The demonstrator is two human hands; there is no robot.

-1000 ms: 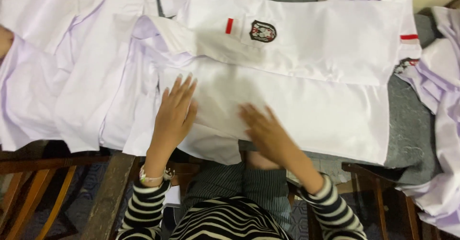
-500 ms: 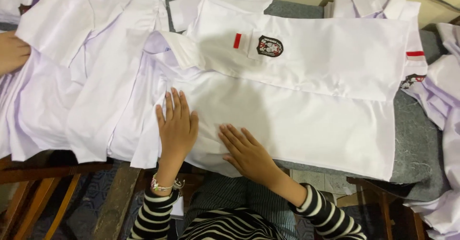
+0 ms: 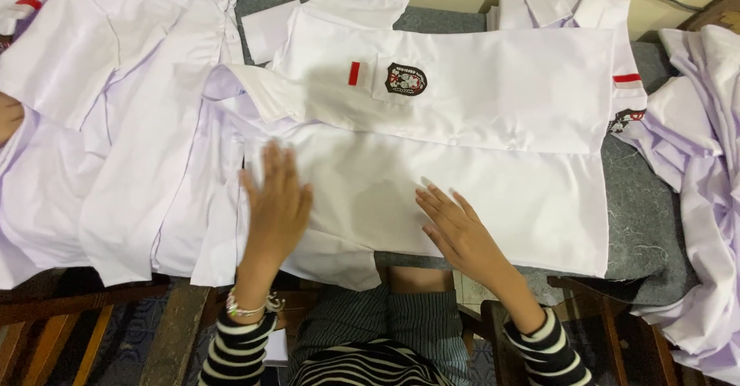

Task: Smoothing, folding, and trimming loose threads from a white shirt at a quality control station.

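A white shirt (image 3: 462, 132) with a dark crest and a red stripe lies spread flat across the middle of a grey-covered desk (image 3: 640, 216), its lower hem reaching the near edge. The left hand (image 3: 276, 205) lies open, palm down, fingers spread, on the shirt's left part. The right hand (image 3: 461, 232) lies open and flat on the shirt near the front edge. More white shirts (image 3: 116, 124) are heaped at the desk's left end, and others (image 3: 705, 170) at its right end.
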